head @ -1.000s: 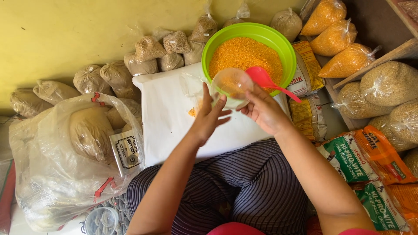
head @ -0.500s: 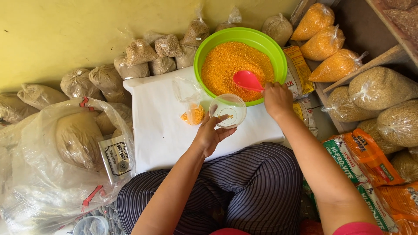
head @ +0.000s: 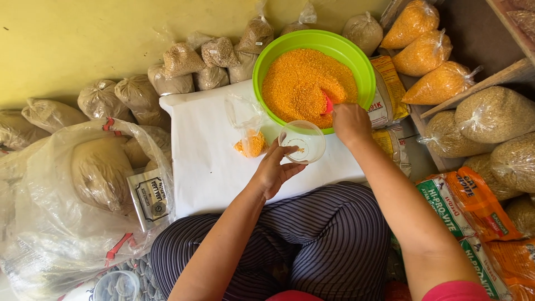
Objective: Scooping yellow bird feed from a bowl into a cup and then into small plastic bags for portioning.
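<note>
So: clear cup (head: 302, 141) sits on the white sheet (head: 206, 161), just beside the rim of the green bowl (head: 262, 67), nearly empty, a few orange grains inside. Left hand (head: 275, 170) steadies it, fingertips against its near side, a light touch rather than a full wrap. Parked right at the rim, I'd say, so the path from bowl to cup is short and spills land on the sheet.

Right hand (head: 350, 121) is clenched on the red scoop (head: 327, 103), whose head is dug into the orange grain (head: 304, 78) near the bowl's front edge. Handle is hidden under the fist.

Small clear bag (head: 249, 131) stands on the sheet just left of the cup, mouth open and loose, a small heap of the same grain in its bottom. Close enough for the cup to tip into, probably.

The sheet covers the work spot in front of the striped lap (head: 312, 239). Tied bags of brown grain (head: 184, 61) line the yellow wall; orange-filled bags (head: 440, 83) and more brown ones stack on the right by the wooden shelf. A big loose plastic bag (head: 72, 184) slumps on the left.
</note>
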